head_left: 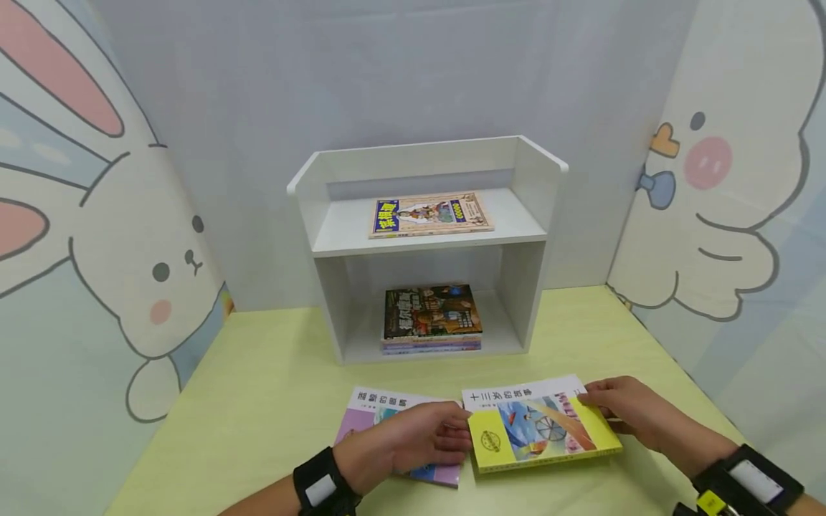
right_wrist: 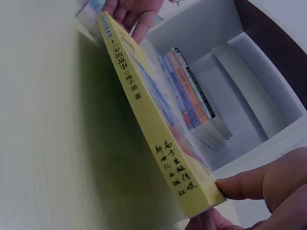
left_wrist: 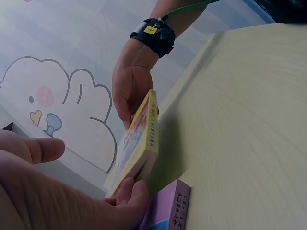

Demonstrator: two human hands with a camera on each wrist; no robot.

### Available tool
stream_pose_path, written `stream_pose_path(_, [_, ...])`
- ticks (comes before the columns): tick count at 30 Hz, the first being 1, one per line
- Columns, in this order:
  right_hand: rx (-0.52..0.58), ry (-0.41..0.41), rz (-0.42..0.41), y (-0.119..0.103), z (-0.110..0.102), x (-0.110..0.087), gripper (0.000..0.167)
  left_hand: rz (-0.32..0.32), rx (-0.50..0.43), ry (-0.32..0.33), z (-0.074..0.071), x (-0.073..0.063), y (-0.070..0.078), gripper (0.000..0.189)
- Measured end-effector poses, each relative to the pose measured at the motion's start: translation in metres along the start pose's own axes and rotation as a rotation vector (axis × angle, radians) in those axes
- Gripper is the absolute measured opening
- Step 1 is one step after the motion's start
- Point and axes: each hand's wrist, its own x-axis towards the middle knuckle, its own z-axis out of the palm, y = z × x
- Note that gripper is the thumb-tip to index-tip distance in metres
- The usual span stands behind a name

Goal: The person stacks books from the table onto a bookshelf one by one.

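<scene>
A yellow book [head_left: 542, 426] with a colourful cover is held between both hands, slightly raised over the pale green table [head_left: 271, 387]. My left hand [head_left: 454, 433] holds its left edge, fingers curled under it. My right hand [head_left: 596, 401] grips its right edge. In the left wrist view the yellow book [left_wrist: 139, 139] tilts up, with my left hand [left_wrist: 100, 203] below and my right hand [left_wrist: 127, 91] at the far end. The right wrist view shows the yellow book's spine [right_wrist: 153, 120], pinched by my right hand [right_wrist: 249, 191]; my left hand [right_wrist: 129, 14] is beyond. A purple book [head_left: 374, 412] lies under my left hand.
A white two-level shelf [head_left: 535, 215] stands at the back of the table. One book [head_left: 429, 213] lies flat on its upper level, and a stack of books [head_left: 431, 315] lies on the lower level. Cartoon-printed panels close in both sides.
</scene>
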Motion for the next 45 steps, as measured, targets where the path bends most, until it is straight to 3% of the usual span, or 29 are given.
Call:
stream_pose_path(4, [0.124,-0.079,-0.07,-0.007,-0.012,-0.003,0.063,0.036,-0.012,0.003,-0.002,-0.001,-0.003,0.029])
stream_pose_path(7, [0.169,-0.099,-0.116,-0.019,-0.016,-0.009,0.059,0.106,-0.024,0.002,-0.004,-0.005,-0.001,0.029])
stream_pose_path(12, [0.203,-0.115,-0.183,-0.048,-0.014,-0.022,0.053,0.236,-0.032,-0.017,-0.01,-0.024,0.018,0.03])
stream_pose_path(18, [0.235,-0.117,-0.25,-0.095,-0.005,-0.036,0.06,0.388,-0.017,0.046,-0.014,-0.053,0.059,0.034])
stream_pose_path(21, [0.214,-0.084,-0.298,-0.125,0.001,-0.04,0.061,0.464,-0.021,0.066,-0.023,-0.064,0.084,0.038])
stream_pose_path(26, [0.143,-0.01,-0.382,-0.18,0.007,-0.032,0.057,0.536,0.005,0.099,-0.042,-0.083,0.135,0.048])
stream_pose_path(29, [0.099,0.046,-0.416,-0.214,0.009,-0.021,0.06,0.558,0.053,0.157,-0.051,-0.089,0.17,0.047])
stream_pose_path(33, [0.051,0.137,-0.445,-0.254,0.009,-0.002,0.063,0.579,0.119,0.261,-0.061,-0.084,0.217,0.043])
stream_pose_path(37, [-0.01,0.238,-0.455,-0.287,0.008,0.019,0.059,0.591,0.238,0.355,-0.074,-0.066,0.253,0.043])
stream_pose_path(41, [-0.024,0.291,-0.423,-0.314,0.006,0.04,0.056,0.577,0.341,0.46,-0.084,-0.049,0.278,0.043])
stream_pose_path(45, [-0.025,0.3,-0.386,-0.331,0.005,0.056,0.054,0.547,0.4,0.545,-0.09,-0.035,0.293,0.04])
